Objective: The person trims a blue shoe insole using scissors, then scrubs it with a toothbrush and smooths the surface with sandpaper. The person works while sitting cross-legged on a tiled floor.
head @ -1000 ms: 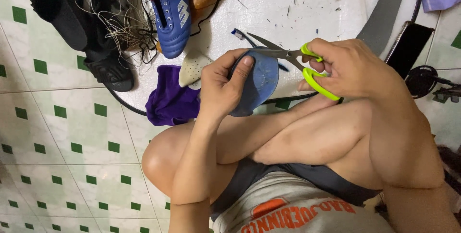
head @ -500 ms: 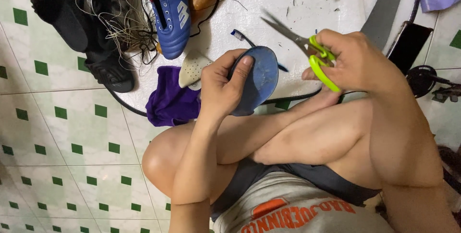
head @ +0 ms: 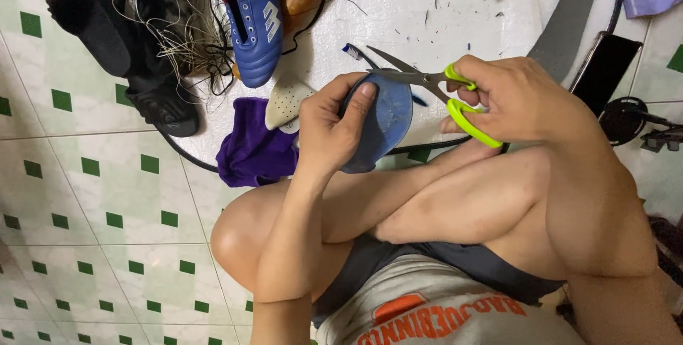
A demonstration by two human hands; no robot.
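Blue insole piece (head: 384, 124) gripped in left hand (head: 331, 131), long axis slanting upward; right hand (head: 519, 99), closed on green-handled scissors (head: 434, 82), blades parted at its upper edge.

One blue insole (head: 384, 121), one pair of green-handled scissors (head: 434, 85), one blue shoe (head: 256, 21), one purple cloth (head: 252, 153), one toothbrush (head: 353, 52).

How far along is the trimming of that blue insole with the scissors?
Done: a white perforated insole piece already lies cut on the board, beside the purple cloth. In hand: the left hand holds the blue insole while the right hand brings the green-handled scissors, blades open, to its top edge. Left: no cut line shows on the insole's visible edge yet; the grey insole lies untouched.
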